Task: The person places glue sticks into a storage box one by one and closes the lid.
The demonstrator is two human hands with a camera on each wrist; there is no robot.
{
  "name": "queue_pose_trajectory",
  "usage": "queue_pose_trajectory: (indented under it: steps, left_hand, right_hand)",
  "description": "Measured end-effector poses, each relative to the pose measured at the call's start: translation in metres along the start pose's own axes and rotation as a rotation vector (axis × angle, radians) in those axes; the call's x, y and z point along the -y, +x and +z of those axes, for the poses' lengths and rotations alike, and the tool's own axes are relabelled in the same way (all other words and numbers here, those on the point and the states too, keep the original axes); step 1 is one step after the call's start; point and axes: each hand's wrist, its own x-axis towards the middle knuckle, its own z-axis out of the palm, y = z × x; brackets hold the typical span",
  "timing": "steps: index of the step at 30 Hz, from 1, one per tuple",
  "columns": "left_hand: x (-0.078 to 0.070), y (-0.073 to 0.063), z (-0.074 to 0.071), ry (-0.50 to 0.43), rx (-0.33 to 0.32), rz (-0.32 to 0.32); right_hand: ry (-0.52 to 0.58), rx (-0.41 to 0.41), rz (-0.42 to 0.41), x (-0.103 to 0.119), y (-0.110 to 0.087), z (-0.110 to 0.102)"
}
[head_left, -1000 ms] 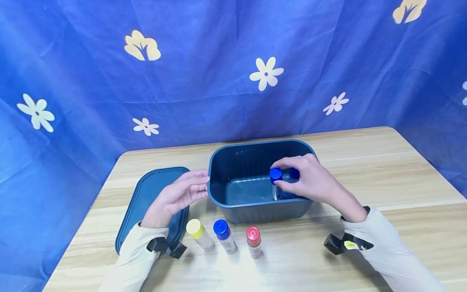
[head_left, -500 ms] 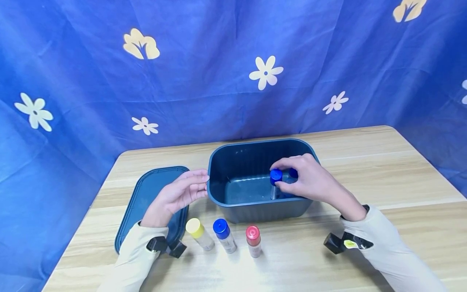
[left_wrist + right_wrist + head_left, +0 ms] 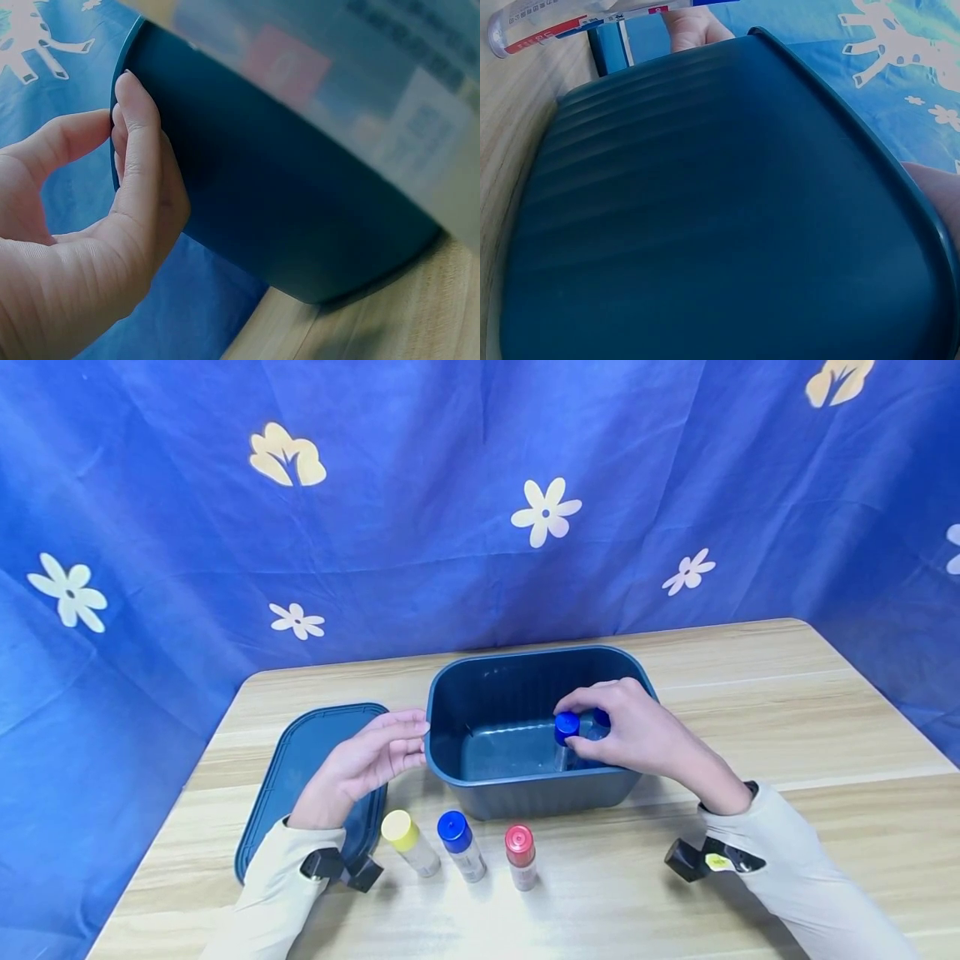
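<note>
In the head view, my right hand reaches over the near right rim of a dark teal plastic bin and pinches the blue cap of an upright clear glue stick. Partly behind these fingers, another blue-capped stick shows inside the bin. My left hand touches the bin's left side; the left wrist view has its fingers against the outer wall and the thumb tip right at the rim. In the right wrist view the bin's wall hides the right hand's fingertips.
Yellow-capped, blue-capped and red-capped glue sticks stand in front of the bin. A flat teal lid lies on the wooden table at left, partly beneath my left forearm. A blue flowered curtain hangs behind.
The pinched glue stick has sunk very slightly in the bin with my right hand. My left hand and the standing sticks keep their places.
</note>
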Motion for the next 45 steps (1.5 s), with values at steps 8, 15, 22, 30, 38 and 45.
queue_pose_trajectory:
  steps: [8, 15, 22, 30, 38, 45]
  left_hand:
    - [-0.0008, -0.001, 0.0012, 0.009, -0.01, 0.005]
    - [0.0002, -0.0016, 0.0021, 0.003, -0.023, -0.002]
    - [0.0009, -0.0013, 0.0024, 0.002, -0.031, 0.0]
    - [0.0011, -0.0017, 0.0027, 0.001, -0.039, -0.006]
    - [0.0014, -0.0019, 0.0025, -0.001, -0.036, -0.008]
    - [0.0002, -0.0019, 0.0031, 0.006, -0.042, -0.012]
  right_hand:
    - [-0.018, 0.011, 0.009, 0.0005, 0.0001, -0.0004]
    - [-0.022, 0.055, 0.009, 0.0012, 0.0003, -0.0008]
    - [-0.032, 0.067, 0.017, 0.0022, -0.0001, -0.0014]
    - [-0.026, 0.05, 0.011, 0.0024, -0.0002, -0.0004]
    - [-0.006, 0.0, 0.011, 0.0028, -0.0003, 0.0]
    - [-0.01, -0.054, 0.002, 0.0032, -0.0015, 0.0006]
